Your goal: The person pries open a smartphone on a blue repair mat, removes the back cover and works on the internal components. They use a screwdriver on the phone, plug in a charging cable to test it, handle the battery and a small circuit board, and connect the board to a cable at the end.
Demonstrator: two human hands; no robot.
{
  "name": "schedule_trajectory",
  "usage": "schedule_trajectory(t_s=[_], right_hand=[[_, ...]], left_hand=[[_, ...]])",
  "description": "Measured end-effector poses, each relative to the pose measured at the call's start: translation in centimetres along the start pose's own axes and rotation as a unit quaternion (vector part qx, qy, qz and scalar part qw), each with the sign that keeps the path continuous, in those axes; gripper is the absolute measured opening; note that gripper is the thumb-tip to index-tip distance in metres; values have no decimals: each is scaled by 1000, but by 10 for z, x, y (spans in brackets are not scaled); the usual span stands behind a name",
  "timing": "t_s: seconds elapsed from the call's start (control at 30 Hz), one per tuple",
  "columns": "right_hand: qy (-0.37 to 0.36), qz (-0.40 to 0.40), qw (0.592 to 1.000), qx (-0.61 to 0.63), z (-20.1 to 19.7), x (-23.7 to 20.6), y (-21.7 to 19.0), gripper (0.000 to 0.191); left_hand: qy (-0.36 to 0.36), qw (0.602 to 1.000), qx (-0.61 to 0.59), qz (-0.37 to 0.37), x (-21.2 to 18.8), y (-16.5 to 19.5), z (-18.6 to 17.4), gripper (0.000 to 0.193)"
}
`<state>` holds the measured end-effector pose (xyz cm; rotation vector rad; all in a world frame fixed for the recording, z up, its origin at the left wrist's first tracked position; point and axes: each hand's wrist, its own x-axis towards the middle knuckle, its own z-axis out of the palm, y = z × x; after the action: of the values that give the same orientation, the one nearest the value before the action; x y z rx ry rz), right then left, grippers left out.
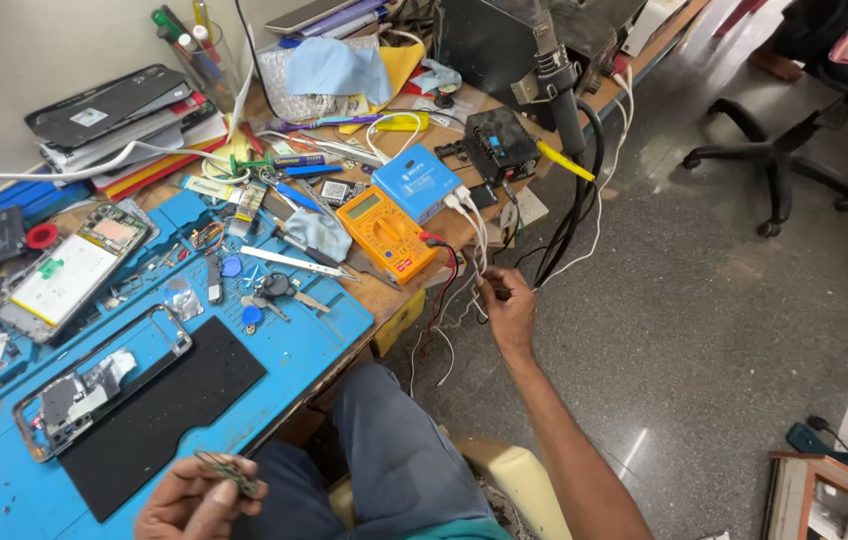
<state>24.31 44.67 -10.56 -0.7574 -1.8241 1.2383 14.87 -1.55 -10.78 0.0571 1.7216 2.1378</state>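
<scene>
My left hand [189, 503] is at the bottom edge, fingers closed on a small green circuit board [231, 472], held over the front edge of the blue repair mat [324, 330]. My right hand [509, 305] reaches out past the table's right side and grips a bundle of white and black cables [474, 235] hanging from the bench. An orange multimeter [387, 230] with a red lead sits just left of that hand. An opened phone frame [94, 385] lies on the mat beside a black rectangular pad [159, 410].
A second opened phone [69, 270], tweezers, keys and small tools clutter the mat. A blue box [416, 180], black power unit [499, 145] and stacked devices [114, 115] crowd the back. An office chair [779, 160] stands on the grey floor to the right.
</scene>
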Motion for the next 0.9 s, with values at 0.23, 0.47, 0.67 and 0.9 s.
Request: schedule_trajectory(t_s=[0.23, 0.47, 0.67, 0.9], right_hand=[[-88, 82, 981, 155, 1, -6, 43, 30], [-168, 45, 982, 78, -2, -31, 50, 31], [21, 21, 998, -58, -12, -53, 62, 35], [-239, 89, 958, -132, -4, -66, 122, 59]], left_hand=[[-38, 999, -36, -1, -7, -53, -17, 22], [-7, 999, -27, -28, -19, -45, -4, 23], [-10, 1000, -11, -23, -36, -27, 14, 23], [13, 997, 1, -70, -47, -17, 37, 20]])
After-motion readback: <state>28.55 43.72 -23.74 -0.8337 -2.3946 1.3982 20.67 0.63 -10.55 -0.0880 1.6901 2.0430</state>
